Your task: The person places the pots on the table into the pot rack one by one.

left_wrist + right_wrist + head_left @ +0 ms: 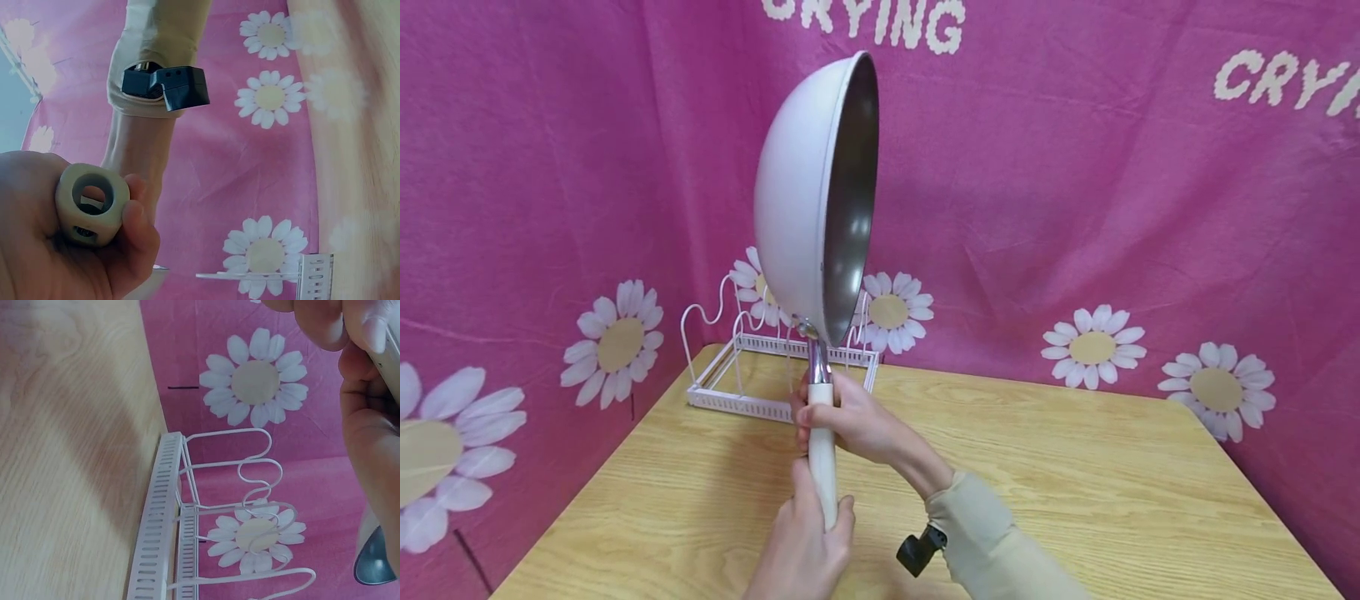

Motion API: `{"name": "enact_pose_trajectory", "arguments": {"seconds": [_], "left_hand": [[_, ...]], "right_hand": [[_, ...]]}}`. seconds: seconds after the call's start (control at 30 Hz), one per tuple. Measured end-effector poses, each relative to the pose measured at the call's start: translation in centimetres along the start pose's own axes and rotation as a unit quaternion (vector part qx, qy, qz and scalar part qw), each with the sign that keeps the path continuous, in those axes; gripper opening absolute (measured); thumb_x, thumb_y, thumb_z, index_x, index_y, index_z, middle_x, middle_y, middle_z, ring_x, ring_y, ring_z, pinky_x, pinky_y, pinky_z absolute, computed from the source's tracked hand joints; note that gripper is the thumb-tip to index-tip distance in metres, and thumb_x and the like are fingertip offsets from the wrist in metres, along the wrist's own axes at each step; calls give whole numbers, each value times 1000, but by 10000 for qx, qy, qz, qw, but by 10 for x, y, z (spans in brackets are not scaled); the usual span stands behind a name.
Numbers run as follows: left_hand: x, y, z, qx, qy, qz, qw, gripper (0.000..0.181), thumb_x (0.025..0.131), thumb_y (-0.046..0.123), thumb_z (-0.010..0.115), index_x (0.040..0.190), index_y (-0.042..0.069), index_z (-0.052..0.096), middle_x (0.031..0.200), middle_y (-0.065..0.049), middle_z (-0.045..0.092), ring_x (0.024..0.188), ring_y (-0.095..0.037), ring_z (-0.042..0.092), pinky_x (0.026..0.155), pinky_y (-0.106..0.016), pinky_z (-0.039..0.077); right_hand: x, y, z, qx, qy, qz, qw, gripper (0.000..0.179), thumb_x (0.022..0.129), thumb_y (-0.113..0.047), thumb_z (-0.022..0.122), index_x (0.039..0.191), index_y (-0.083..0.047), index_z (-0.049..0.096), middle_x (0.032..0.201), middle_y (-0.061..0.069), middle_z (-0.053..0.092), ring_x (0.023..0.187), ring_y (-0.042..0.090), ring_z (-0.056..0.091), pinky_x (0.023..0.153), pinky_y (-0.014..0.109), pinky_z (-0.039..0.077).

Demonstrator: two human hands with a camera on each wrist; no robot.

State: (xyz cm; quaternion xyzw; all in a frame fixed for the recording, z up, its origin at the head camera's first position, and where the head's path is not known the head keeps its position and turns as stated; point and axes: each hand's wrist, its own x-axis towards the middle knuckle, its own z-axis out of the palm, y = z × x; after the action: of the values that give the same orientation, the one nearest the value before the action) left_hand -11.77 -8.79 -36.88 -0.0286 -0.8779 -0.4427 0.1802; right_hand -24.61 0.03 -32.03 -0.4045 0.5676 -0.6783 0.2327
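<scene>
A wok (793,200) with a white outside and a dark inside is held on edge, bowl up and handle down, above the table. My right hand (857,421) grips the upper part of its cream handle (823,458), just below the metal neck. Lower down, my left hand (808,542) holds the handle's end. In the left wrist view the left fingers curl round that end, its hanging hole (94,194) facing the camera. Behind the wok, a white wire rack (741,404) with wavy dividers stands on the table, partly hidden by the bowl and right hand.
The wooden table (1037,475) meets a pink cloth backdrop (1037,208) with daisies at the back and left. Along the table's left side sits the rack, close to the cloth. A black wrist camera (921,550) sticks out from the right sleeve.
</scene>
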Motion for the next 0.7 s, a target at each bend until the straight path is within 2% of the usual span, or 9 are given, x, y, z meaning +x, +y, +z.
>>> {"name": "enact_pose_trajectory", "arguments": {"seconds": [0.27,0.7], "left_hand": [[-3,-5,-1,154,197,-172,9995,56,87,16,70,129,-1,39,67,-2,51,57,-13,47,51,-29,36],[-6,-9,2,130,430,-317,9985,52,83,15,72,125,2,44,64,0,52,54,-11,46,50,-28,35]], "right_hand": [[5,9,3,425,-180,-129,9989,17,87,1,47,99,-9,40,78,-4,53,68,9,55,67,24,52],[6,18,4,703,-166,-64,9974,16,88,0,46,98,-11,40,78,-4,53,68,9,55,68,24,52]]}}
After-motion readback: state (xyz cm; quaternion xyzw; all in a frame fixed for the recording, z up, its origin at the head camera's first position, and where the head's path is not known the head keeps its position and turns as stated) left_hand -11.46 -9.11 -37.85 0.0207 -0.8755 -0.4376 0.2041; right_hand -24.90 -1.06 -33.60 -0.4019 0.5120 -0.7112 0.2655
